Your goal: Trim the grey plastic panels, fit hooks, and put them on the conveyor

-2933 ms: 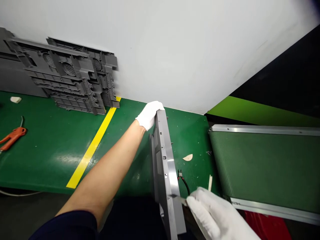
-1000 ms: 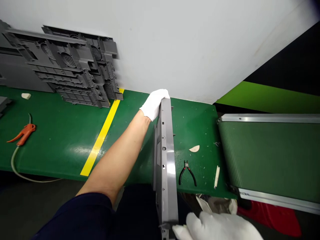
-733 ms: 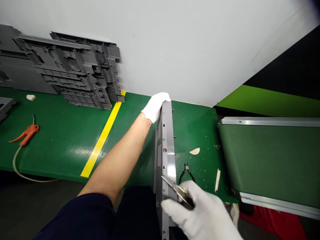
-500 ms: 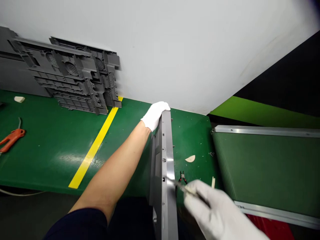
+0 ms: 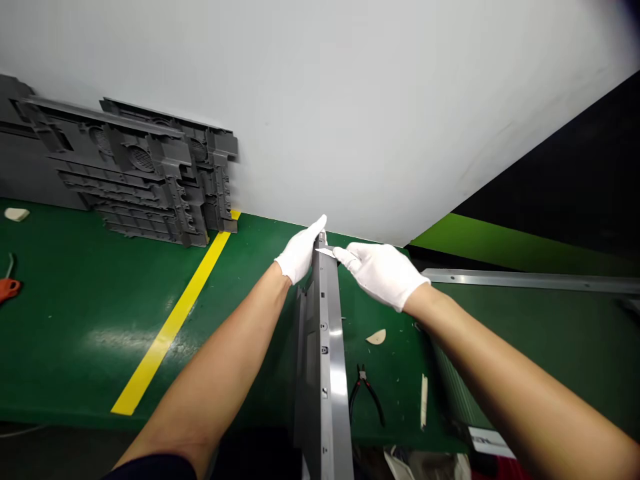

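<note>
A long grey plastic panel (image 5: 330, 373) stands on its edge, with a row of small slots along its narrow top side. My left hand (image 5: 299, 253), in a white glove, grips the panel's far end from the left. In my gloved right hand (image 5: 383, 273) is a knife (image 5: 325, 252), whose pale blade lies across the narrow side close to my left hand; its handle is mostly hidden in the fingers. Right of the panel, black-handled pliers (image 5: 362, 379) lie on the green table (image 5: 270, 373) near a cream half-round piece (image 5: 376, 337).
Several grey moulded panels (image 5: 150, 180) lean against the white wall (image 5: 350, 120) at the left. Yellow tape (image 5: 175, 327) crosses the table. An orange-handled air gun (image 5: 9, 289) lies far left. A conveyor belt (image 5: 540, 333) with a metal rail is at the right.
My right hand has moved away from me along the panel with the knife, from its near part to its far end. My left hand stays there, its thumb now raised. The view has shifted slightly.
</note>
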`<state>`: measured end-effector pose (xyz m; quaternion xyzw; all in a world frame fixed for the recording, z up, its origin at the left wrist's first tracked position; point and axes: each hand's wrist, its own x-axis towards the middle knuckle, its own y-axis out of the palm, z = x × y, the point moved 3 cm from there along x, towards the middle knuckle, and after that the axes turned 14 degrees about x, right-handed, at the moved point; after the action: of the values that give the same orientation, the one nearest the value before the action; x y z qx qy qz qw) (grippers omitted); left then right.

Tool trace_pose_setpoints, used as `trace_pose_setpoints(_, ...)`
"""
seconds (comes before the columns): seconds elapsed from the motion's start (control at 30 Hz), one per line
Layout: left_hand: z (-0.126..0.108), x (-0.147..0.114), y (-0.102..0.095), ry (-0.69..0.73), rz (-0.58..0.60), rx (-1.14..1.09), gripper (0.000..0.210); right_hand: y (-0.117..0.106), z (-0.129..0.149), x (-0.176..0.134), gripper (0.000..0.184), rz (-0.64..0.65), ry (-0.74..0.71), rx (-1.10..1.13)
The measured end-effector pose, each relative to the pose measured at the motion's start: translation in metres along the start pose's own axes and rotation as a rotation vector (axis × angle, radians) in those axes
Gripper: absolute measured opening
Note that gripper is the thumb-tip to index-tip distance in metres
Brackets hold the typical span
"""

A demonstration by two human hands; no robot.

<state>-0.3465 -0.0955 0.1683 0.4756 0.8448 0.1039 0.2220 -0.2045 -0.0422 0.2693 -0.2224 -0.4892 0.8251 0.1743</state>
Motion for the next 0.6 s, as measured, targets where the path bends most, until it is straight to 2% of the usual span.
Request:
trace_pose_setpoints(0.27,0.003,0.001,-0.006,0.055,-0.025,0.078,0.053,-0.003,0.016,0.01,0.073,0.024,0.027,-0.323)
trace_pose_setpoints(0.6,0.005,0.002,-0.003,0.056,-0.022,0.09,0.049,-0.001,0.016,0.003,0.068,0.009,0.01,-0.456)
